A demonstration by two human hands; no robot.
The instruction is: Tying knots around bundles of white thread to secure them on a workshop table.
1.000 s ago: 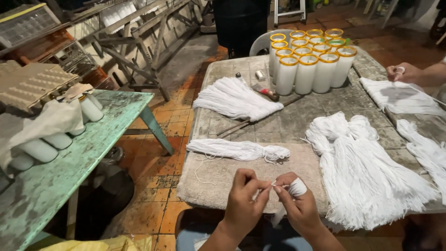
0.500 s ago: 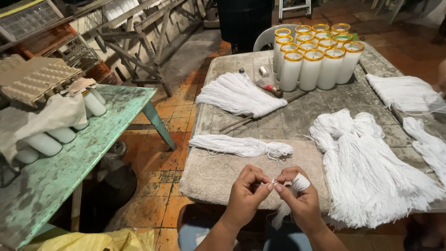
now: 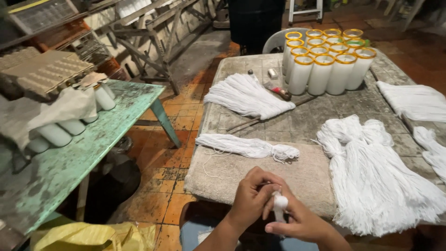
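Looking from the left, we see a worn green worktop (image 3: 83, 158) carrying white candles lying on their sides (image 3: 55, 132) under a pale cloth, with a cardboard tray (image 3: 44, 69) above them and a crumpled yellow bag (image 3: 93, 237) on the floor below. Since half a second ago our view has drifted a little and our hands have drawn tighter together: the white wick bundle that sat plainly between them is now mostly wrapped by the fingers.

Our left hand (image 3: 251, 197) is curled nearly closed, fingertips pinching the top of the small white wick bundle (image 3: 280, 203). Our right hand (image 3: 302, 223) is cupped beneath, fingers half closed around the bundle's lower end. The bundle sits between both hands, just over the near edge of the grey stone worktop (image 3: 325, 121), above a beige towel (image 3: 260, 174).

On that towel lies a tied hank of white string (image 3: 246, 146); behind it a fanned hank (image 3: 246, 97) and a thin stick. Further right stands a cluster of white candles in yellow-rimmed glasses (image 3: 325, 62), then a large heap of white string (image 3: 376, 176) close beside our right hand. More white hanks (image 3: 413, 100) lie at the far right. Nothing lies between our hands and the towel.
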